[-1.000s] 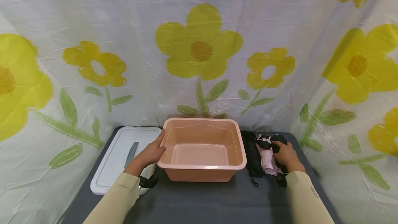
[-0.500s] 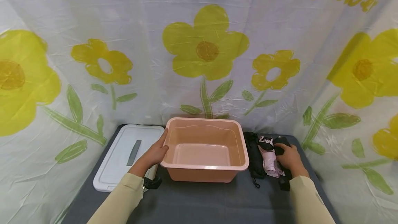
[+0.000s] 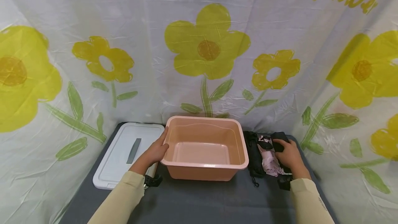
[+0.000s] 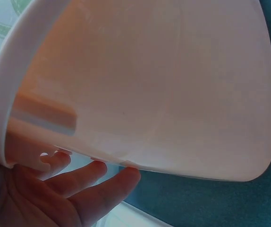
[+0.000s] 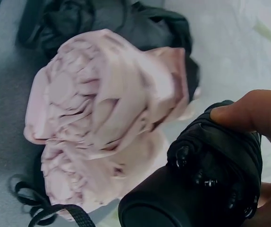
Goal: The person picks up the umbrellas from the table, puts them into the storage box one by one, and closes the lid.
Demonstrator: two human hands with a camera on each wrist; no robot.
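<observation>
My left hand [image 3: 155,151] grips the left rim of a peach-pink plastic basin [image 3: 200,174], thumb over the edge. From the left wrist view, its fingers lie along the outside of the basin wall [image 4: 173,94]. On the right, my right hand [image 3: 290,155] holds a folded black umbrella [image 3: 281,137] between thumb and fingers; its smooth dark end [image 5: 149,208] faces the right wrist camera. Close beside it lies pink patterned folded fabric [image 5: 121,90] like a compact umbrella, and beyond that a long black folded umbrella [image 3: 254,156] with a cord loop at its near end.
A white lid [image 3: 119,158] with a grey handle lies left of the basin, partly behind my left forearm. The dark grey tabletop [image 3: 199,203] extends in front of the basin. A white curtain [image 3: 149,89] with yellow flowers encloses the back and sides.
My right hand has closed round the black umbrella, and its far end has risen slightly. The left hand stays on the basin rim. The head view has shifted a little.
</observation>
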